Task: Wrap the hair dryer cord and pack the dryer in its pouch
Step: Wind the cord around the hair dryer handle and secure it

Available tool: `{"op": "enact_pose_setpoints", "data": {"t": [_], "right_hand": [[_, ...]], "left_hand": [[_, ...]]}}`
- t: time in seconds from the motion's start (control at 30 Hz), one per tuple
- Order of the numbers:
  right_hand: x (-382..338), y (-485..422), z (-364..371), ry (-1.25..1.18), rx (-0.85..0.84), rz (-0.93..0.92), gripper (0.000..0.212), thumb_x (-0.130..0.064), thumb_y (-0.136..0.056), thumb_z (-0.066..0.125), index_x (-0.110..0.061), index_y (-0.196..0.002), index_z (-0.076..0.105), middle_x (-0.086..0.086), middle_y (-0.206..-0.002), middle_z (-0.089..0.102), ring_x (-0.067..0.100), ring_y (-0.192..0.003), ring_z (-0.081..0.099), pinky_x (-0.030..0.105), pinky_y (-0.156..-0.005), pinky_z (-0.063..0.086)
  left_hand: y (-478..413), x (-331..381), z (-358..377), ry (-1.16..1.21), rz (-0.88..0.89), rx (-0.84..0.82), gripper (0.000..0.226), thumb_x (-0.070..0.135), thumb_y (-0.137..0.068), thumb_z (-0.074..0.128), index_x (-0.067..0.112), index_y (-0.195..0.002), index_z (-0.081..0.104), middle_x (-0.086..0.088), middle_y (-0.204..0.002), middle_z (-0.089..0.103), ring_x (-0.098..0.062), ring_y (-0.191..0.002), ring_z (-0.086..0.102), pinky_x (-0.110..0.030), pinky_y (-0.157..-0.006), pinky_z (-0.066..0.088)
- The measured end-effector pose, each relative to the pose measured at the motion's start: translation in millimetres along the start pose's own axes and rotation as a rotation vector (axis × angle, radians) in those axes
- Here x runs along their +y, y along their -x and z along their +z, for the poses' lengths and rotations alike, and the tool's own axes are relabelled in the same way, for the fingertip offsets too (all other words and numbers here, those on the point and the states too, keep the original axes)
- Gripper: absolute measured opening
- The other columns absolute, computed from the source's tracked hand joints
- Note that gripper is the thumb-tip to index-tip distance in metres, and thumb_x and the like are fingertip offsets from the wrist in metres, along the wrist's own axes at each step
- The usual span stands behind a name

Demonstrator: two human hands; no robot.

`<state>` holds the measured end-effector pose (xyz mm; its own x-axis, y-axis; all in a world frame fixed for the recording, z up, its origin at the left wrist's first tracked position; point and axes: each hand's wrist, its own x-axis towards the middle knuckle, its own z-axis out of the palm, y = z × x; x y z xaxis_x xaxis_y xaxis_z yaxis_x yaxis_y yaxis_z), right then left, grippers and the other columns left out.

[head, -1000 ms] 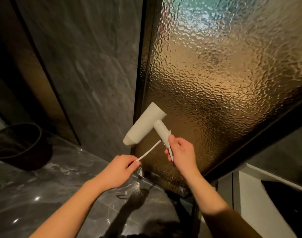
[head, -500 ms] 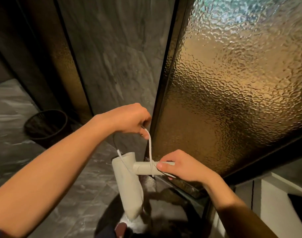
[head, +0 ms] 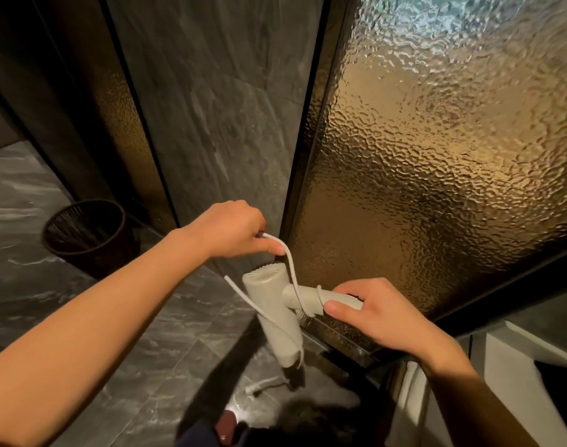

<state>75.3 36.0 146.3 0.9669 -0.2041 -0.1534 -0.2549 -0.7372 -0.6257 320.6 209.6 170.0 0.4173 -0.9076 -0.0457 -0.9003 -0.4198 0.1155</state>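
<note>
A white hair dryer (head: 272,314) hangs in front of me with its barrel pointing down and its handle lying level to the right. My right hand (head: 372,312) grips the end of the handle. The white cord (head: 291,269) loops once around the handle, rises to my left hand (head: 233,232), which pinches it above the dryer, then trails down past the barrel. The plug end (head: 256,387) dangles near the floor. No pouch is in sight.
A dark round waste bin (head: 88,235) stands on the grey marble floor (head: 33,279) at the left. A textured amber glass door (head: 437,156) fills the right, with a dark frame (head: 304,156). A white counter edge (head: 517,350) is at lower right.
The dryer has swung from nozzle-up to nozzle-down with the handle level. My left hand rose above it with the cord, and one loop now lies around the handle.
</note>
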Motion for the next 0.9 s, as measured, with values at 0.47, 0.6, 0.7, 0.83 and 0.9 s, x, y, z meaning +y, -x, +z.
{"op": "enact_pose_setpoints", "data": {"t": [0.47, 0.6, 0.7, 0.83, 0.9], "right_hand": [[-14.4, -12.2, -0.9, 0.4, -0.012, 0.059, 0.049, -0.065, -0.092, 0.047, -0.024, -0.066, 0.051, -0.004, -0.058, 0.052, 0.013, -0.055, 0.051, 0.039, -0.051, 0.039], [-19.1, -20.0, 21.4, 0.464, 0.162, 0.247, 0.045, -0.062, -0.096, 0.044, -0.023, -0.076, 0.052, 0.0, -0.073, 0.061, 0.028, -0.072, 0.063, 0.037, -0.057, 0.046], [-12.7, -30.4, 35.4, 0.442, 0.26, 0.355, 0.046, -0.057, -0.099, 0.043, -0.016, -0.099, 0.063, 0.007, -0.094, 0.071, 0.033, -0.089, 0.068, 0.036, -0.062, 0.044], [0.3, -39.6, 43.7, 0.359, 0.358, 0.431, 0.049, -0.057, -0.101, 0.041, -0.012, -0.106, 0.061, 0.01, -0.097, 0.072, 0.034, -0.091, 0.069, 0.035, -0.061, 0.04], [6.8, -41.0, 44.5, 0.344, 0.391, 0.451, 0.048, -0.056, -0.101, 0.041, -0.012, -0.105, 0.06, 0.01, -0.097, 0.072, 0.034, -0.088, 0.068, 0.035, -0.06, 0.038]], "left_hand": [[-2.0, 57.1, -62.4, -0.452, 0.009, 0.16, 0.069, 0.086, -0.071, 0.051, 0.02, -0.058, 0.036, -0.005, -0.063, 0.05, -0.03, -0.065, 0.062, -0.034, -0.056, 0.04], [3.5, 77.6, -60.4, -0.43, 0.005, 0.144, 0.043, 0.062, -0.084, 0.062, 0.021, -0.074, 0.058, -0.007, -0.088, 0.068, -0.032, -0.084, 0.069, -0.035, -0.06, 0.04], [10.1, 86.6, -54.3, -0.312, -0.036, 0.026, 0.029, 0.048, -0.093, 0.058, 0.02, -0.091, 0.061, -0.009, -0.097, 0.068, -0.033, -0.09, 0.067, -0.037, -0.063, 0.042], [30.7, 78.7, -38.5, 0.134, 0.0, -0.152, 0.024, 0.041, -0.1, 0.048, 0.024, -0.083, 0.05, 0.002, -0.081, 0.058, -0.023, -0.083, 0.062, -0.033, -0.064, 0.039], [41.0, 64.5, -29.9, 0.339, 0.015, -0.289, 0.018, 0.037, -0.102, 0.046, 0.026, -0.089, 0.051, 0.01, -0.075, 0.055, -0.01, -0.07, 0.054, -0.029, -0.061, 0.04]]}}
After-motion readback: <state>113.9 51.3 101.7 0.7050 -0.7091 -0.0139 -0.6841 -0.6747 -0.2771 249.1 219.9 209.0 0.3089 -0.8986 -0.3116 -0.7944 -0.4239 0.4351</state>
